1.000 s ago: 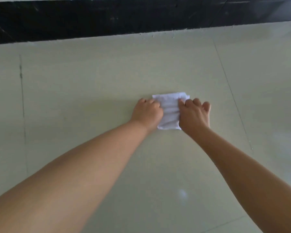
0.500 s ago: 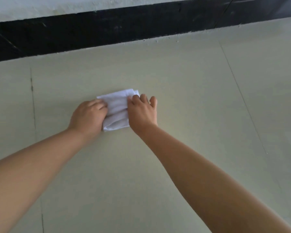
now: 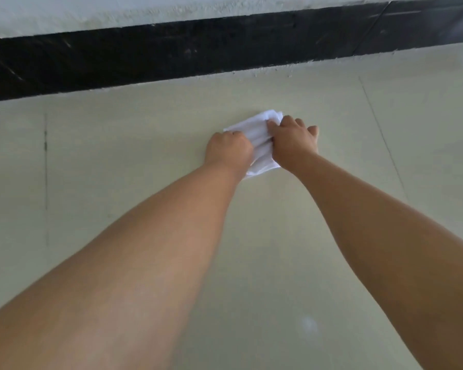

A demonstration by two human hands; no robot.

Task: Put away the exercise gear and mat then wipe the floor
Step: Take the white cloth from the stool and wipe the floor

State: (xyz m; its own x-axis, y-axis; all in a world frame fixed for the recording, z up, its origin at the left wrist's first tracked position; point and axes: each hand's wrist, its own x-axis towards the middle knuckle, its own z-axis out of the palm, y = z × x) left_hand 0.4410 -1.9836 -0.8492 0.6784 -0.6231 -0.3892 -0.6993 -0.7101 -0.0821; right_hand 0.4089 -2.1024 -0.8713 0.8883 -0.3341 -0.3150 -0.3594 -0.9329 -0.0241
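Note:
A folded white cloth (image 3: 259, 140) lies flat on the pale tiled floor (image 3: 134, 156), a short way in front of the wall. My left hand (image 3: 229, 150) grips the cloth's left side with curled fingers. On the cloth's right side my right hand (image 3: 294, 141) holds it down, fingers curled over the edge. Both arms stretch forward and the hands sit close together, hiding much of the cloth. No exercise gear or mat is in view.
A black skirting band (image 3: 198, 49) runs along the foot of a white wall (image 3: 118, 9) at the top. Thin tile joints cross the floor at the left (image 3: 46, 161) and right (image 3: 380, 134).
Both hands slid the cloth left across the floor, then back to the right and a little closer to the wall. The grip on it stayed the same.

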